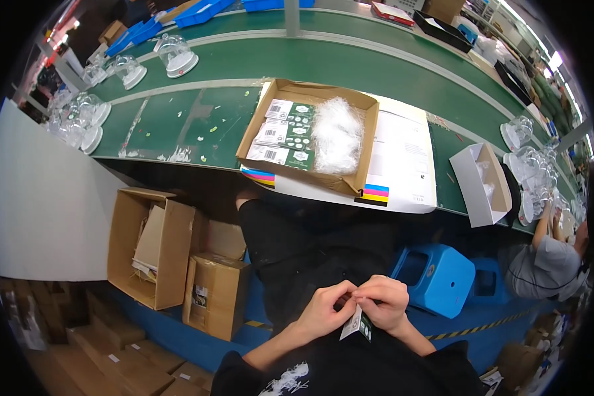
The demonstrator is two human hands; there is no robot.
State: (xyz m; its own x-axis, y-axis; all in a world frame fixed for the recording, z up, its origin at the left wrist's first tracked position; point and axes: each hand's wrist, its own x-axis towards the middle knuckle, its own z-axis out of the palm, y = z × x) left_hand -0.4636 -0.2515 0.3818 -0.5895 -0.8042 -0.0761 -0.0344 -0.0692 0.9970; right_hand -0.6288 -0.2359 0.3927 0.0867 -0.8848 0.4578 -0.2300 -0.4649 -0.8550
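Both my hands meet over my lap, low in the picture. My left hand (325, 309) and my right hand (386, 302) pinch the same small card (357, 324), white on one side and dark green on the other, with fingertips touching at its top edge. On the green work surface ahead lies a shallow cardboard box (360, 105). It holds rows of similar green and white cards (284, 134) and a bundle of clear plastic bags (337, 134).
The box rests on large white printed sheets (406, 162). A small white open box (480, 188) stands to the right. Clear glass domes (79, 119) line both ends of the bench. Cardboard cartons (155, 247) sit left on the floor, a blue stool (435, 277) right. Another person (551, 257) works at far right.
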